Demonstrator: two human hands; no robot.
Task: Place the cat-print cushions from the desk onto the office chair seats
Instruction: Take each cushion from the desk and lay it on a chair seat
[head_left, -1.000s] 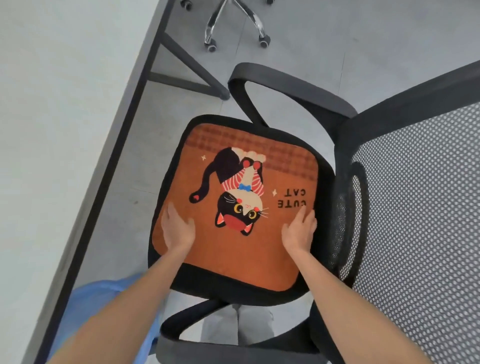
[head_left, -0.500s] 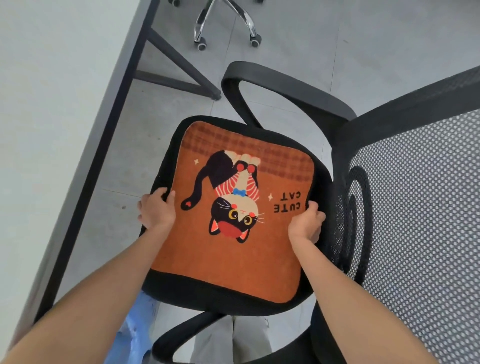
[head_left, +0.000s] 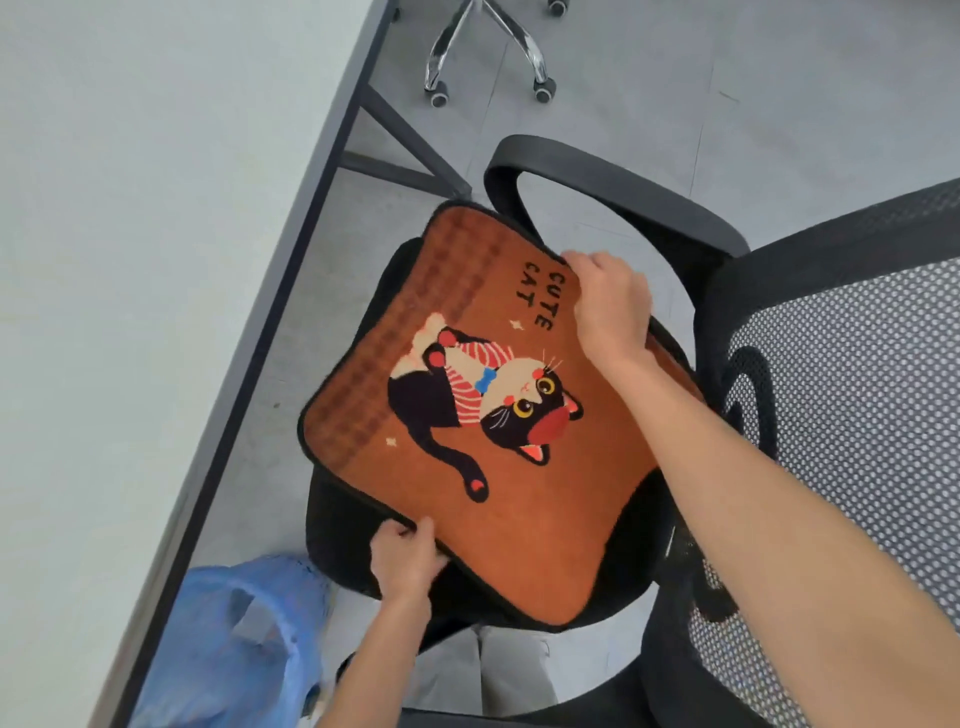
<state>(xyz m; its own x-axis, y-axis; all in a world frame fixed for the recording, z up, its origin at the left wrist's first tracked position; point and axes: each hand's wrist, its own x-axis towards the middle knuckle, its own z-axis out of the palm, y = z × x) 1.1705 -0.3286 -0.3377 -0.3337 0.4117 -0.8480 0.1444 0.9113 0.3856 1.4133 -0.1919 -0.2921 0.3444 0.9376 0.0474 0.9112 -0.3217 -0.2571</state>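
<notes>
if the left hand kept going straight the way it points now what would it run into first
The left hand points up and away, gripping the near edge of the orange cat-print cushion. It would likely meet that cushion's underside first, though depth is unclear.

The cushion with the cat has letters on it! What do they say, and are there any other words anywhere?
"CUTE CAT": black letters on two lines, printed on the orange cushion, near the corner that the right hand grips.
No other words, labels or numbers show on the chair, the desk or the blue bag.
</notes>
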